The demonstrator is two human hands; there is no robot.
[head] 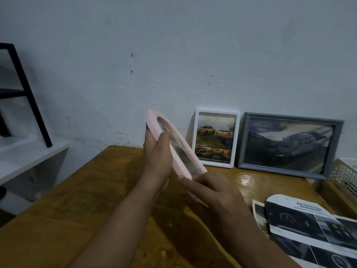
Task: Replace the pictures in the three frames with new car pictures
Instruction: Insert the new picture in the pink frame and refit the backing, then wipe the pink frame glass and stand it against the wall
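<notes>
Two frames look finished: the white rounded plastic frame and the grey wooden frame stand at the far side of the brown wooden bench, leaning on the wall, each showing a car picture. The third, a pink frame, is held edge-on above the bench; whether its picture is new I cannot tell. The left hand grips its left side, and the right hand pinches its near corner. Loose printed car pages lie near right. A white perforated basket sits far right, contents unseen.
</notes>
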